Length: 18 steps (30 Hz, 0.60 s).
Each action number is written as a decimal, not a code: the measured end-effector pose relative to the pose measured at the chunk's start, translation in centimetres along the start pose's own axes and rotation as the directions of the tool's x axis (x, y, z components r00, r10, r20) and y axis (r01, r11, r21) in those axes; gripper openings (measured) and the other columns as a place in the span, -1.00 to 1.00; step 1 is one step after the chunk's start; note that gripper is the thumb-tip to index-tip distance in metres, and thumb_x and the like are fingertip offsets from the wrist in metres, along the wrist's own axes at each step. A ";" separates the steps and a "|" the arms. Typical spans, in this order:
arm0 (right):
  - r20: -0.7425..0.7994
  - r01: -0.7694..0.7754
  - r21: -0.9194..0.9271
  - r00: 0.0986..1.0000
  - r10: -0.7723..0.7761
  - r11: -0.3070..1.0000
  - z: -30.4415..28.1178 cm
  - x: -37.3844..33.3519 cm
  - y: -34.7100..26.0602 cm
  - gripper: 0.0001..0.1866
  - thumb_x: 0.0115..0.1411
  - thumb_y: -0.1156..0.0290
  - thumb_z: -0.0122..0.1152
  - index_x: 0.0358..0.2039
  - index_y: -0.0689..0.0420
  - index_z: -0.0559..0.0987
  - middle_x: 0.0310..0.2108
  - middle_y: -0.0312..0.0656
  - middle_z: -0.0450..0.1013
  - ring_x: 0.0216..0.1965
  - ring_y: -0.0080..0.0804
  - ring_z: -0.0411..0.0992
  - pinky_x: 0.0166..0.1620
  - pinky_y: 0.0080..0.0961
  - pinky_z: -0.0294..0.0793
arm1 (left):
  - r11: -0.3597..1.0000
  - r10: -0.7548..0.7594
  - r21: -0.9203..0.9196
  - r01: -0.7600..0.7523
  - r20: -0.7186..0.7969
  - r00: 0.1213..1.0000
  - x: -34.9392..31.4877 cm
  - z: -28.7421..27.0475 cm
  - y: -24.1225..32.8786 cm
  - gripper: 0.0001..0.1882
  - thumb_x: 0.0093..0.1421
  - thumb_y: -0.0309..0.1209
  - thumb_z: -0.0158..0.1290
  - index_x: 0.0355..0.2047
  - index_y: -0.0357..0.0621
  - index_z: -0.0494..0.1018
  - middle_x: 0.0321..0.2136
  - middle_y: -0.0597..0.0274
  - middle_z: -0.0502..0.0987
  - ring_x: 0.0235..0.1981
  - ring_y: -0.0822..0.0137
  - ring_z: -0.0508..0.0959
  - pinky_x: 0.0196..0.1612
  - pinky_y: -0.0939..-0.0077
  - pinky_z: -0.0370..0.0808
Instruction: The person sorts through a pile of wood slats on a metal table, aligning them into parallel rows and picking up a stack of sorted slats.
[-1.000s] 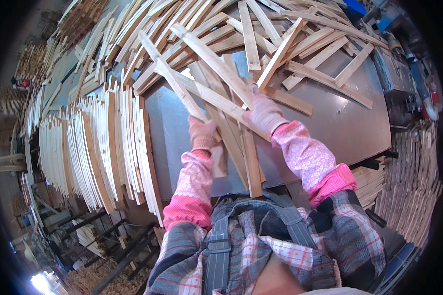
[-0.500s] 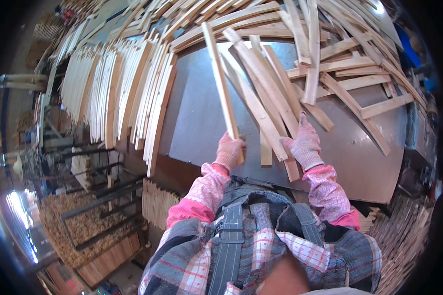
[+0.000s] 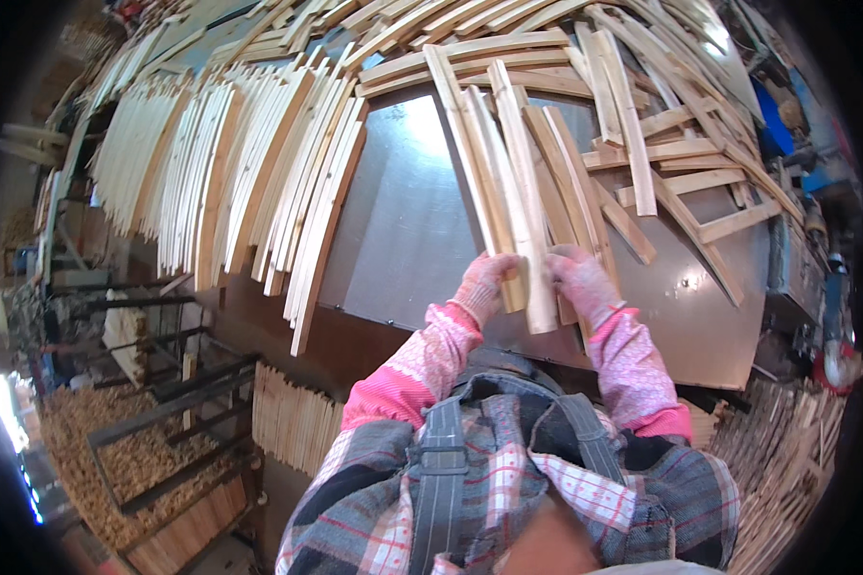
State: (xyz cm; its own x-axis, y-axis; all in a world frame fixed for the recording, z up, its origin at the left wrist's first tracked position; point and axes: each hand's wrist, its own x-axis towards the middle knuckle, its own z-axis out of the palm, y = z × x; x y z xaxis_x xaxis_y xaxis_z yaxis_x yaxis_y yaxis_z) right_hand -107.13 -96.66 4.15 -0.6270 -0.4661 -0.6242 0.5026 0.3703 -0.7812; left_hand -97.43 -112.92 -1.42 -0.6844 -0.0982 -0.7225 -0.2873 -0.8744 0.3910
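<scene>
Both hands wear pale pinkish gloves and work at the near ends of several long wooden strips on a metal-topped table. My left hand [image 3: 487,287] is closed around the near end of the leftmost wooden strip [image 3: 462,153], which slants away to the far left. Just right of it, a lighter wooden strip [image 3: 520,192] lies lengthwise between my hands. My right hand [image 3: 585,280] has its fingers curled against that strip's right edge near its end. Farther right, other wooden strips [image 3: 571,177] run past my right hand, their near ends partly hidden by it.
A row of upright-edged wooden strips [image 3: 259,172] lines the table's left side. Loose crossed strips [image 3: 681,153] are piled at the far right. The bare metal tabletop [image 3: 393,211] shows left of my hands. At lower left stand a dark metal frame [image 3: 177,388] and a heap of shavings [image 3: 81,431].
My left hand has moved right, bringing its strip against the others. My right hand has gone from spread fingers to curled ones on a strip. The strips between them are turned straighter and closer together.
</scene>
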 end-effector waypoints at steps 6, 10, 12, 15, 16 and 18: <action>0.105 0.153 -0.437 0.987 -0.119 0.886 12.3 -1.5 -2.2 -0.36 -0.02 0.35 0.36 0.13 0.08 0.41 -0.11 -0.04 0.54 -0.06 -0.24 0.52 0.05 -0.39 0.47 | 0.992 0.125 -0.034 -0.122 0.119 0.985 -2.8 -7.0 2.8 -0.61 0.27 -0.35 0.11 0.05 -0.25 0.40 -0.16 0.12 0.58 -0.16 0.27 0.59 -0.07 0.39 0.56; 0.118 0.101 -0.416 0.991 -0.056 0.904 17.2 -2.3 1.7 -0.27 0.00 0.36 0.29 0.22 0.09 0.29 -0.10 0.08 0.52 -0.03 -0.04 0.52 0.07 -0.28 0.48 | 0.967 0.083 0.235 -0.095 0.059 0.995 -7.3 -11.9 4.7 -0.63 0.22 -0.37 0.09 0.00 -0.31 0.45 -0.24 0.19 0.57 -0.27 0.42 0.55 -0.19 0.52 0.51; 0.076 -0.031 -0.535 0.994 0.084 0.845 19.3 -1.9 4.2 -0.22 -0.01 0.36 0.27 0.27 0.07 0.24 -0.08 0.17 0.50 -0.02 0.08 0.51 0.04 -0.19 0.51 | 0.777 -0.046 0.625 0.074 -0.060 0.997 -11.0 -12.8 7.0 -0.60 0.18 -0.33 0.11 0.00 -0.26 0.48 -0.28 0.24 0.59 -0.30 0.43 0.55 -0.19 0.53 0.50; 0.073 -0.078 -0.564 0.987 0.143 0.822 22.3 -2.0 4.0 -0.06 -0.03 0.32 0.34 0.36 0.09 0.12 -0.03 0.18 0.50 0.00 0.07 0.51 0.08 -0.17 0.50 | 0.758 -0.001 0.652 0.037 -0.055 0.998 -12.3 -18.1 6.2 -0.64 0.28 -0.41 0.08 0.07 -0.25 0.46 -0.19 0.21 0.63 -0.22 0.38 0.60 -0.12 0.49 0.54; 0.062 -0.129 -0.553 0.979 0.194 0.823 22.7 -2.0 3.7 -0.02 -0.04 0.29 0.37 0.38 0.08 0.08 -0.01 0.17 0.49 0.02 0.06 0.50 0.10 -0.18 0.49 | 0.818 -0.002 0.572 0.061 -0.104 0.995 -12.9 -17.7 6.4 -0.62 0.28 -0.42 0.09 0.09 -0.26 0.44 -0.17 0.18 0.62 -0.20 0.35 0.61 -0.12 0.45 0.56; 0.079 -0.204 -0.537 0.954 0.289 0.819 24.1 -1.9 2.6 0.08 -0.06 0.24 0.43 0.42 0.05 0.02 0.04 0.15 0.47 0.07 0.05 0.48 0.13 -0.19 0.47 | 0.958 0.042 0.285 -0.005 -0.123 0.992 -14.0 -18.7 6.4 -0.59 0.25 -0.46 0.13 0.10 -0.31 0.43 -0.15 0.11 0.62 -0.17 0.29 0.62 -0.12 0.38 0.59</action>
State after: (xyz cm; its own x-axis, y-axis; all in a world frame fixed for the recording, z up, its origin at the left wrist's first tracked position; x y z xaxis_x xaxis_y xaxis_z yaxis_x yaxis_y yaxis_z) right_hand -90.28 -114.16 3.39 -0.4055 -0.4014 -0.8212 0.2197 0.8293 -0.5139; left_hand -77.13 -126.06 0.52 -0.6081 -0.1921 -0.7703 -0.4632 -0.7021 0.5408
